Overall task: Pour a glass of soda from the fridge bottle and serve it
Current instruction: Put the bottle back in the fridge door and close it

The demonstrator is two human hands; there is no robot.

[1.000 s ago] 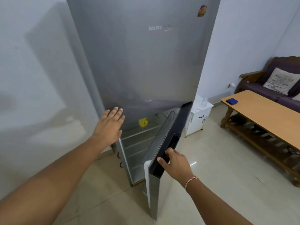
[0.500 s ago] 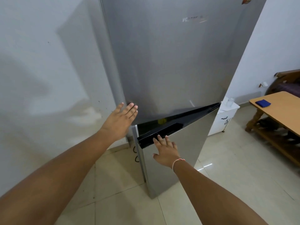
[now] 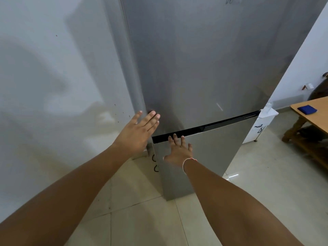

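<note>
Here, from left to right:

1. White wall point(image 3: 53, 68): it fills the left side, with the grey fridge point(image 3: 204, 59) standing just beside it.
2. Left hand point(image 3: 138, 134): flat and empty, fingers extended and only slightly spread, the fingertips point(image 3: 152, 115) lying on the lower left corner of the upper door.
3. Lower door point(image 3: 200, 157): shut against the cabinet, a black handle strip point(image 3: 204, 129) running along its top edge.
4. Right hand point(image 3: 179, 150): palm pressed flat on the lower door, fingers straight and moderately spread, their tips reaching the black strip; it holds nothing. A thin band point(image 3: 188, 161) circles the wrist.
5. Soda bottle and glass: neither is visible; with both doors shut, the fridge interior is hidden.
6. White low unit point(image 3: 262, 126): just beside the fridge's right side, on the tiled floor point(image 3: 266, 192).
7. Wooden table point(image 3: 316, 119): at the far right edge, with a blue object point(image 3: 307, 109) lying on its top.
</note>
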